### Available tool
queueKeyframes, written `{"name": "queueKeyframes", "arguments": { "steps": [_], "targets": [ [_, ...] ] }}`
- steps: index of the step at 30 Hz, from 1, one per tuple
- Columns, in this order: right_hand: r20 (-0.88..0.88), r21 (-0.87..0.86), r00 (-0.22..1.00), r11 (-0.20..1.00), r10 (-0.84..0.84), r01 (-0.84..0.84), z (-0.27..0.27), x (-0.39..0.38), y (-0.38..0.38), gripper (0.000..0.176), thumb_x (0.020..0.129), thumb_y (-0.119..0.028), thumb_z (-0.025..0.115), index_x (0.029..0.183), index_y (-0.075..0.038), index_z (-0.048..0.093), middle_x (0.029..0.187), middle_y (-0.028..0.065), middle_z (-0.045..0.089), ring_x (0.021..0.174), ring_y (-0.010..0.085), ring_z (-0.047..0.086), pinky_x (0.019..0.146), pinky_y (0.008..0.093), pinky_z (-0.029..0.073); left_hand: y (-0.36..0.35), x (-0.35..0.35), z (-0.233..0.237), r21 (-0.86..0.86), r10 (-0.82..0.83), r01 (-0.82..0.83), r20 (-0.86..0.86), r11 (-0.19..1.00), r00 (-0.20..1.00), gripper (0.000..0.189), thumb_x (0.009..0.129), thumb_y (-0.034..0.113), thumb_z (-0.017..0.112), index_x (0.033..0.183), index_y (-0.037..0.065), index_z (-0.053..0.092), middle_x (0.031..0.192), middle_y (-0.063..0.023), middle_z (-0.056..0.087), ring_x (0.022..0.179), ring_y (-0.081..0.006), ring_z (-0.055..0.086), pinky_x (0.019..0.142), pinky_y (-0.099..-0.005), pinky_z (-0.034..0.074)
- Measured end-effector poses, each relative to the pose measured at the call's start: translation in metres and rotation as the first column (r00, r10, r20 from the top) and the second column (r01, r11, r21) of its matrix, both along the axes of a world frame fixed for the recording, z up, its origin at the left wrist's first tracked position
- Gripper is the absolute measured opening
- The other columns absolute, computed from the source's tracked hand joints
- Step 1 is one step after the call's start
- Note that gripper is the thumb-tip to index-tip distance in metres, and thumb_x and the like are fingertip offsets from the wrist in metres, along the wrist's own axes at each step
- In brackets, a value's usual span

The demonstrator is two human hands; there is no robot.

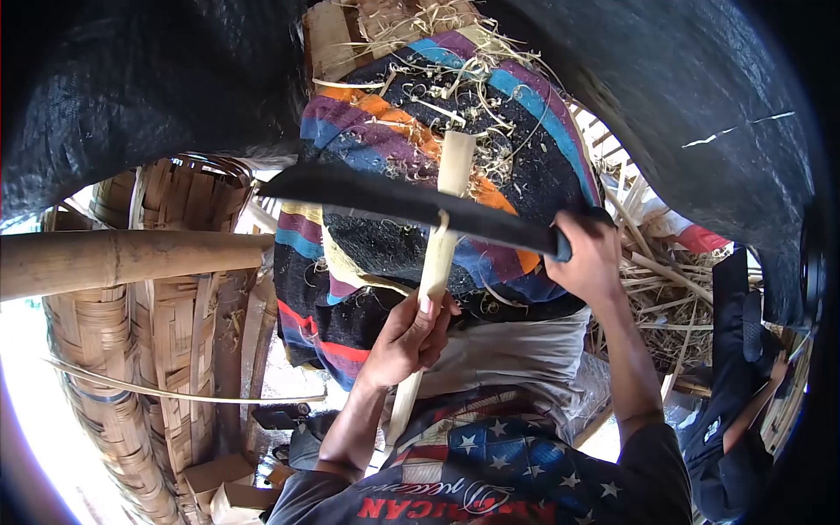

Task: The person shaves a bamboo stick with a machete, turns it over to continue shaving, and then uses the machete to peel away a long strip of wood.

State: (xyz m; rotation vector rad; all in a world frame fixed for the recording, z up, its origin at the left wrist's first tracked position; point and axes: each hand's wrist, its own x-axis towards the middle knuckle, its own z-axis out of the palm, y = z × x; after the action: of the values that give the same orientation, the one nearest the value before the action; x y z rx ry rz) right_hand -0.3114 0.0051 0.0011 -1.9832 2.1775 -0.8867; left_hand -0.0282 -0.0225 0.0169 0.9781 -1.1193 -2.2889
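My left hand [410, 339] is wrapped round the lower part of a pale wooden strip [455, 164], which slants upward over the striped cloth [542, 166]. In my right hand [591, 258] is the handle of a long dark blade [376, 197]. The blade lies across the strip above my left hand, its tip pointing left. A small curl of wood shows at the blade's edge on the strip. Thin shavings [490, 131] are scattered over the cloth, which covers my lap.
Tall woven baskets [175, 350] and a thick bamboo pole [131, 261] are on the left. Dark sheeting [700, 105] hangs at the upper right. Another person in dark clothing [731, 437] is at the lower right, near piled strips [661, 306].
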Motion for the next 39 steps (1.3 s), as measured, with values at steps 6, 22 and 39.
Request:
{"name": "queueKeyframes", "arguments": {
  "steps": [6,22,39],
  "targets": [
    [-0.247,0.242,0.962,0.969,0.117,-0.056,-0.003,0.002,-0.003,0.049,0.057,-0.019,0.079,0.103,-0.011,0.064,0.089,0.0063,0.069,0.081,0.0299,0.066,0.071,0.0436,0.051,0.005,0.002,0.001,0.076,-0.058,0.056,0.029,0.996,0.998,0.046,0.104,0.051,0.036,0.108,0.007,0.049,0.061,0.0066,0.030,0.046,-0.0036,0.027,0.043,-0.0213,0.027],
    [-0.156,0.200,0.919,0.899,-0.363,0.389,0.028,-0.043,-0.051,0.025,0.082,-0.027,0.069,0.092,-0.005,0.066,0.082,0.0189,0.070,0.079,0.0393,0.068,0.074,0.0495,0.053,0.000,0.015,-0.012,0.107,-0.007,0.009,-0.025,0.994,1.000,0.039,0.106,0.045,0.037,0.107,0.009,0.051,0.060,0.0072,0.029,0.045,-0.0031,0.026,0.041,-0.0207,0.028],
    [-0.255,0.373,0.939,0.872,-0.231,0.317,0.016,-0.047,-0.050,0.031,0.072,-0.018,0.071,0.101,-0.009,0.066,0.085,0.0210,0.070,0.083,0.0395,0.069,0.075,0.0503,0.055,0.022,0.025,-0.008,0.121,-0.082,0.104,-0.175,0.987,0.981,0.039,0.104,0.048,0.042,0.106,0.009,0.049,0.061,0.0067,0.029,0.044,-0.0034,0.027,0.040,-0.0212,0.025]
  ]
}}
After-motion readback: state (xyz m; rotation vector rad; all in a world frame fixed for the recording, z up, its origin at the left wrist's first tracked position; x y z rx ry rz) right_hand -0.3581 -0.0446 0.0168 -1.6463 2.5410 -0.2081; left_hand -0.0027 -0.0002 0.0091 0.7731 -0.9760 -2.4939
